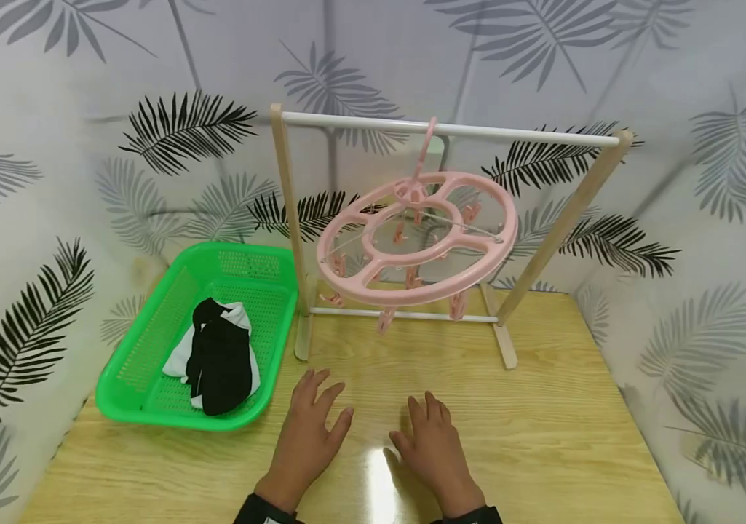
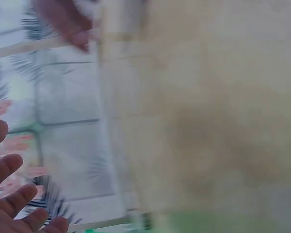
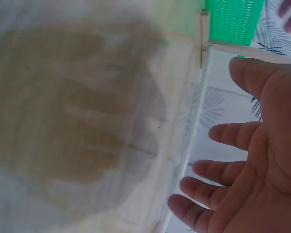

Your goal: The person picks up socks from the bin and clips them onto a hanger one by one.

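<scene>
My left hand (image 1: pixel 309 435) is over the table just right of the green basket, its fingers spread and nothing held. To its right, my right hand (image 1: pixel 434 453) hovers palm down with relaxed fingers, also holding nothing; the right wrist view shows its bare palm (image 3: pixel 276 160). A black and white bundle of cloth (image 1: pixel 220 360) lies in the green plastic basket (image 1: pixel 140 320). Beyond the hands, a pink oval clip hanger (image 1: pixel 373 291) hooks over the white rail of a wooden stand (image 1: pixel 562 218). Several pink clips (image 1: pixel 458 304) dangle from its rings.
The wood-grain table (image 1: pixel 556 422) carries the basket at left and the stand at the back. A leaf-patterned cloth (image 1: pixel 693 240) covers the walls behind and at both sides. The stand's feet (image 1: pixel 505 343) reach forward toward the hands.
</scene>
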Demonstrator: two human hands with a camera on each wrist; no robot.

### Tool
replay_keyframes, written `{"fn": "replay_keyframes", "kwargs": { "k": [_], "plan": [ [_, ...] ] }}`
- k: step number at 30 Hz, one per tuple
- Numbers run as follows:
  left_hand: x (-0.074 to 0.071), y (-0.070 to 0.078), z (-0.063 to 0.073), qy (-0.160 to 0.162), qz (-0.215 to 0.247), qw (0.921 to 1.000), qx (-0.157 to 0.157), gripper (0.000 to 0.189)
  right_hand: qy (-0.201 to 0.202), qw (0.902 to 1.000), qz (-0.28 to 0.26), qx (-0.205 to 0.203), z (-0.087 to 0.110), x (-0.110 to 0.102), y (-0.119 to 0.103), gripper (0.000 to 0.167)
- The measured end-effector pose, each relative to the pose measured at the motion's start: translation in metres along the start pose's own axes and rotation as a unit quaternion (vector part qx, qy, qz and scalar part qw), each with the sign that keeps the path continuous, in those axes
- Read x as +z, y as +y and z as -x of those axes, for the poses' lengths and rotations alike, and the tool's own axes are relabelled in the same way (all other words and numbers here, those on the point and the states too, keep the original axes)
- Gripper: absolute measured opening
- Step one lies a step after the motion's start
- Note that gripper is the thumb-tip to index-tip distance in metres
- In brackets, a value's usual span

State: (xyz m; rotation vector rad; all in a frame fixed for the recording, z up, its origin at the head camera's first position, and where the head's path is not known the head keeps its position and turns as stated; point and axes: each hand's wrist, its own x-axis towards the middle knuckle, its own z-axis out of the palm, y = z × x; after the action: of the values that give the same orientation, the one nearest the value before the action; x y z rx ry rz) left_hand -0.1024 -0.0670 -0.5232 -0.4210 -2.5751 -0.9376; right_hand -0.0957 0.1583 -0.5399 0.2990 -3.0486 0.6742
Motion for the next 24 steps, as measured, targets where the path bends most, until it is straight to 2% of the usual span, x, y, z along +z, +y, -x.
{"fn": "replay_keyframes", "kwargs": {
  "k": [5, 12, 17, 21, 24],
  "plan": [
    [-0.027, 0.011, -0.018, 0.064, 0.045, 0.9961, 0.042, 0.032, -0.008, 0.9998, 0.015, -0.007, 0.012, 0.003, 0.010, 0.063],
    [-0.059, 0.031, -0.050, 0.125, 0.074, 0.9814, 0.126, 0.034, -0.002, 0.9992, 0.030, -0.026, 0.022, 0.005, 0.020, 0.057],
    [-0.075, 0.047, -0.081, 0.140, 0.079, 0.9735, 0.163, 0.033, -0.001, 0.9985, 0.036, -0.041, 0.027, 0.007, 0.023, 0.048],
    [-0.083, 0.055, -0.105, 0.146, 0.077, 0.9693, 0.182, 0.037, 0.001, 0.9977, 0.045, -0.050, 0.028, 0.011, 0.025, 0.050],
    [-0.086, 0.059, -0.120, 0.132, 0.064, 0.9716, 0.185, 0.042, -0.001, 0.9974, 0.049, -0.052, 0.028, 0.014, 0.026, 0.049]
  ]
}}
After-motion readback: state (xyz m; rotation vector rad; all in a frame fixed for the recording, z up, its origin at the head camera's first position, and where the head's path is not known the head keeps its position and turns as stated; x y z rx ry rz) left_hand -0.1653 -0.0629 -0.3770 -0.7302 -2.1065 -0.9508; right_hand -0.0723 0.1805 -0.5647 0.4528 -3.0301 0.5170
